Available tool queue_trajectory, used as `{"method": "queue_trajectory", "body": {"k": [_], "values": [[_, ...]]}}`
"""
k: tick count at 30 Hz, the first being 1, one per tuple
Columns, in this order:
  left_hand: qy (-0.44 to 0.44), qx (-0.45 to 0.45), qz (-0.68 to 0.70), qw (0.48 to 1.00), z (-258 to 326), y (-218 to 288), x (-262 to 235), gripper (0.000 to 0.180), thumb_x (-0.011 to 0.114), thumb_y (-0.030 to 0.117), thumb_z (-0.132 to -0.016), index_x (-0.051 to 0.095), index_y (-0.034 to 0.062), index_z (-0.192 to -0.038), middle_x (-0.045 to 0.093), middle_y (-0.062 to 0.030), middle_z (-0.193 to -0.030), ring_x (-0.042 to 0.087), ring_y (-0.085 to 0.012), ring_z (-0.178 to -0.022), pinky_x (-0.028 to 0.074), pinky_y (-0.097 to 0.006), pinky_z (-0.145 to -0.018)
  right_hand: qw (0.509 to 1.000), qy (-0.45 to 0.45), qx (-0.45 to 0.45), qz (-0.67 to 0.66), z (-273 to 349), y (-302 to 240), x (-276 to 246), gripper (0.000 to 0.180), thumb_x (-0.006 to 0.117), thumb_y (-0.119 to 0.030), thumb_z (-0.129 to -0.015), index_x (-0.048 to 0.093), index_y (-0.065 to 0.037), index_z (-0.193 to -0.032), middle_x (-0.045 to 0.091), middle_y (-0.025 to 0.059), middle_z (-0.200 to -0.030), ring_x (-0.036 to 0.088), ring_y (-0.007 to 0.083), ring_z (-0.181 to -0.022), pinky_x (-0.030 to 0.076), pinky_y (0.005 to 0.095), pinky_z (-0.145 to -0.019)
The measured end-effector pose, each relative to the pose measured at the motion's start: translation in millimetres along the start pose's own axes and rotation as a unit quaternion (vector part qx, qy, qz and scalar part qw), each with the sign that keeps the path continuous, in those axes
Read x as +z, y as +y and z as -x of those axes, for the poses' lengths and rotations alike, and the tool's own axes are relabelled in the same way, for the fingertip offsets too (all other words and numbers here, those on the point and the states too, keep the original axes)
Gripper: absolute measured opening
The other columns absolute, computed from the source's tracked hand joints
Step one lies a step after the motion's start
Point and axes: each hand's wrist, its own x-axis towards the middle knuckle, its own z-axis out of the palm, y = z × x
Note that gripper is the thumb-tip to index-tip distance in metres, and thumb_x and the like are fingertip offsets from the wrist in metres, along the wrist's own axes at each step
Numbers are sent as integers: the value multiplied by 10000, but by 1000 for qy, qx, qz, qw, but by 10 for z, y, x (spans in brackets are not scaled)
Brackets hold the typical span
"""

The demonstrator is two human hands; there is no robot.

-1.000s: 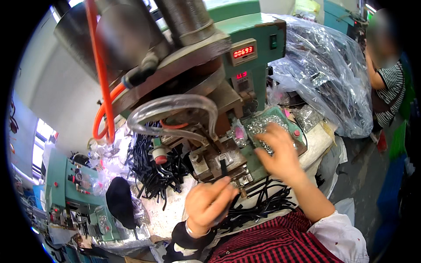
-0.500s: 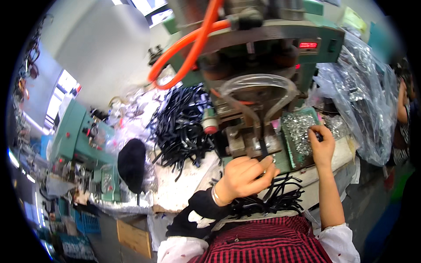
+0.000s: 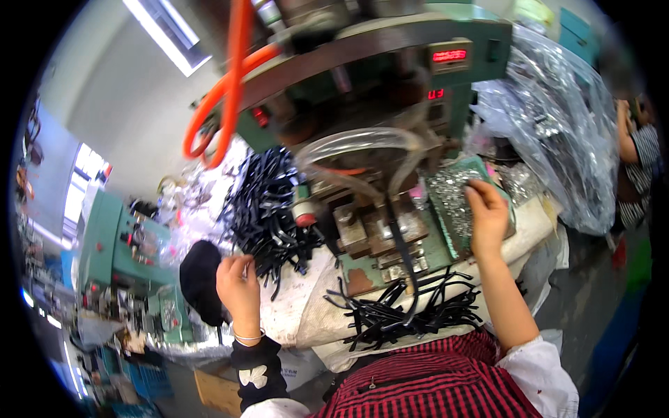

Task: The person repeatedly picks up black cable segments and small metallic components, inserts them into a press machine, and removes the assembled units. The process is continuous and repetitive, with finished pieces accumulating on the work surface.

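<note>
Black flat straps (image 3: 404, 313) lie in a loose heap at the near edge of the worn white-covered bench (image 3: 306, 306), just beyond our red-and-black checked top (image 3: 439, 383). One strap runs from that heap up into the jaws of the green metal press (image 3: 390, 230). Our left hand (image 3: 238, 282), at the near left, has its fingers pinched together at the fringe of a second, larger pile of black straps (image 3: 268, 216); whether it grips one we cannot tell. A rounded black cap-like object (image 3: 200, 279) sits just left of that hand. Our right hand (image 3: 488, 216), further out on the right, rests with fingers spread apart on a green tray of small silver metal parts (image 3: 453, 202), holding nothing we can see.

Beyond the press bed, a clear plastic hose (image 3: 362, 143) loops under the machine head, where two small red-lit displays (image 3: 449, 56) glow. An orange hose (image 3: 223, 97) curls up on the left. A big crumpled clear plastic bag (image 3: 557, 118) fills the far right, another person's striped sleeve (image 3: 644, 150) beside it. A second green machine (image 3: 111, 251) stands left, under a pale wall and a long ceiling light (image 3: 167, 31).
</note>
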Motion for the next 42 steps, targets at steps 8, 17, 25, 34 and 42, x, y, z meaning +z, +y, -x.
{"method": "queue_trajectory", "body": {"k": [8,17,25,34,42], "values": [[-17,-7,23,1000,356,-587,888,242,746,0,-732,673,44,-958,642,-128,-977,627,-367,-953,502,-439,-831,959,-23,-195,204,122,-308,-86,138,718,15,-836,741,-20,-967,732,111,-916,681,255,-845,512,333,-777],[-110,-46,-119,986,219,-225,861,187,675,15,-755,686,56,-937,664,-143,-974,642,-378,-915,512,-456,-750,962,-175,-175,114,390,-863,176,139,725,-2,-832,748,-14,-969,739,108,-916,693,233,-861,526,330,-784],[-86,-9,56,995,187,-137,707,139,697,-20,-748,657,13,-877,628,-158,-836,628,-354,-779,499,-395,-699,980,-169,23,-103,558,-746,690,289,699,18,-875,593,19,-1144,706,93,-994,661,132,-921,506,268,-840],[66,-130,277,950,-399,184,593,137,722,85,-940,722,-45,-982,705,-44,-846,617,-87,-739,492,-214,-660,958,-199,110,-175,685,-1046,799,383,681,7,-906,546,11,-1265,697,90,-1091,643,133,-1036,500,277,-911],[73,272,359,890,15,1705,-330,190,836,25,-747,746,50,-913,749,-133,-923,683,-228,-700,538,-306,-610,915,-219,-201,271,448,-1052,71,434,765,-125,-793,669,-49,-1209,595,194,-1278,534,392,-1245,418,479,-1079]]}}
